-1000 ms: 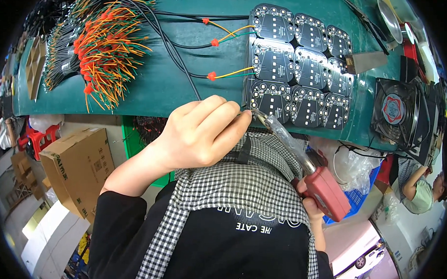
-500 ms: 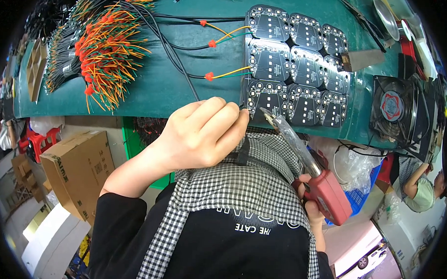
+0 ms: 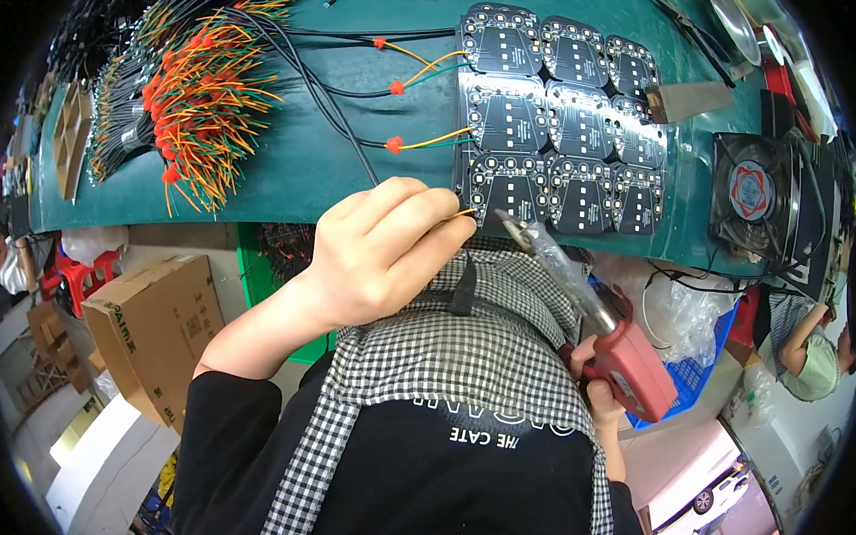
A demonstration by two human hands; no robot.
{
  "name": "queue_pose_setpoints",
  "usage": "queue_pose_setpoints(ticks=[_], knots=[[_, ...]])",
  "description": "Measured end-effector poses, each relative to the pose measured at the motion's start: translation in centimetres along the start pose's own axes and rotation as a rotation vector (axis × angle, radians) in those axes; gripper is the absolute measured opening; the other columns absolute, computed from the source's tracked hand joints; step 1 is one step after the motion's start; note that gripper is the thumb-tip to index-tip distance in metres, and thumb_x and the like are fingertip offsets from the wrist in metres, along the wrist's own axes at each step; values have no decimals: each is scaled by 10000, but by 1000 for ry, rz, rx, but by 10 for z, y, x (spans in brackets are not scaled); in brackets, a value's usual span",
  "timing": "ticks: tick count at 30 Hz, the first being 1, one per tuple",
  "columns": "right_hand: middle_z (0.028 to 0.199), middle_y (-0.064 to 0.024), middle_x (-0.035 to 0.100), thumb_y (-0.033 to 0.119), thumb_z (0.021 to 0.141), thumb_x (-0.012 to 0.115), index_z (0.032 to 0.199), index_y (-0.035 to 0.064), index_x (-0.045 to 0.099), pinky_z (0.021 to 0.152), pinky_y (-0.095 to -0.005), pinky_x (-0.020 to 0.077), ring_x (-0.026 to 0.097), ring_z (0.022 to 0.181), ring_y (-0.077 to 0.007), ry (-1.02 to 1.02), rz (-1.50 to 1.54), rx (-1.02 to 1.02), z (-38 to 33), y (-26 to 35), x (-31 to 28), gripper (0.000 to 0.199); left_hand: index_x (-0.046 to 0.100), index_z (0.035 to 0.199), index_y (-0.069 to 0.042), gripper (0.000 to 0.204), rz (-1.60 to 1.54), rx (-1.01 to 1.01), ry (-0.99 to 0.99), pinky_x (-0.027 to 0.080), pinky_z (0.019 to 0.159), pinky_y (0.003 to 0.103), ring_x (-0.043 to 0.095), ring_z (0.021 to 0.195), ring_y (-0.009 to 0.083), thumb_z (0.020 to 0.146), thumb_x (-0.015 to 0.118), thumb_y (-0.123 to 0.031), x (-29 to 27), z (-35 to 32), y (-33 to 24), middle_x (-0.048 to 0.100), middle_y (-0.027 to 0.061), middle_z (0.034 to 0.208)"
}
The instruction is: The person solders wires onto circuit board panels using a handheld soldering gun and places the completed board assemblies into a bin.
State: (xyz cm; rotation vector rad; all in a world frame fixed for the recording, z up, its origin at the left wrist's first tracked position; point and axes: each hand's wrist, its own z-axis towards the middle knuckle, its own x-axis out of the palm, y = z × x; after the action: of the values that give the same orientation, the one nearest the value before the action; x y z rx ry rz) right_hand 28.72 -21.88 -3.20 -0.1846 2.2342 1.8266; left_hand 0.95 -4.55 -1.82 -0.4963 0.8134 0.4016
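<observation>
A panel of black circuit boards [image 3: 582, 117] lies on the green bench top, with yellow and green wires running onto its left edge from black cables. My left hand [image 3: 382, 247] is closed in a pinch at the near left corner of the panel. A short yellow wire end [image 3: 465, 212] pokes out from its fingertips toward the board. Wrapped round the red handle of a soldering gun [image 3: 635, 371] is my right hand [image 3: 601, 385], partly hidden behind it. The gun's metal tip is over the near left board, just right of the wire end; contact cannot be made out.
A big bundle of black cables with orange and green wire ends [image 3: 203, 99] lies at the left of the bench. To the right are a small fan [image 3: 753, 194], a flat metal blade [image 3: 693, 101] and pliers [image 3: 691, 30]. A cardboard box [image 3: 157, 329] stands below the bench at left.
The yellow wire end now shows at my left fingertips. The gun's tip has shifted slightly left, and the panel appears a little further left in the view.
</observation>
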Motion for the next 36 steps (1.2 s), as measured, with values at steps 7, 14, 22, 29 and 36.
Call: queue_pose_setpoints(ticks=[7, 14, 22, 29, 36], knots=[[914, -105, 634, 488, 682, 718, 1061, -33, 560, 671, -295, 492, 625, 757, -203, 56, 127, 92, 0, 2, -3, 664, 634, 770, -18, 265, -85, -59, 13, 446, 629, 350, 533, 672, 198, 506, 659, -14, 0, 4, -3, 550, 41, 741], [966, -120, 636, 522, 664, 712, 1105, -19, 554, 745, -346, 491, 634, 858, -261, 51, -112, -8, -11, -19, -9, 716, 618, 775, -39, 260, 33, -50, 62, 427, 766, 389, 523, 681, 172, 519, 662, -26, -3, 7, -11, 549, 21, 742], [985, -122, 631, 453, 657, 739, 1098, -18, 562, 768, -358, 491, 630, 871, -278, 66, -184, -49, 0, -8, -5, 668, 613, 779, -33, 248, 76, -20, 49, 432, 781, 404, 533, 673, 172, 534, 657, -34, -1, 7, -12, 553, 30, 746], [939, -126, 641, 418, 652, 756, 1087, -26, 566, 708, -323, 507, 646, 794, -256, 78, -110, -124, 11, 8, -4, 650, 601, 772, -18, 214, 116, 17, 79, 437, 813, 419, 537, 703, 178, 566, 629, -66, -2, 10, -13, 540, 43, 762], [924, -112, 641, 377, 646, 761, 1079, -18, 567, 708, -322, 498, 641, 782, -238, -33, -109, -28, 2, 10, 0, 618, 586, 749, -12, 177, 137, 39, 117, 429, 849, 424, 533, 735, 174, 593, 590, -96, -3, 8, -12, 520, 48, 775]])
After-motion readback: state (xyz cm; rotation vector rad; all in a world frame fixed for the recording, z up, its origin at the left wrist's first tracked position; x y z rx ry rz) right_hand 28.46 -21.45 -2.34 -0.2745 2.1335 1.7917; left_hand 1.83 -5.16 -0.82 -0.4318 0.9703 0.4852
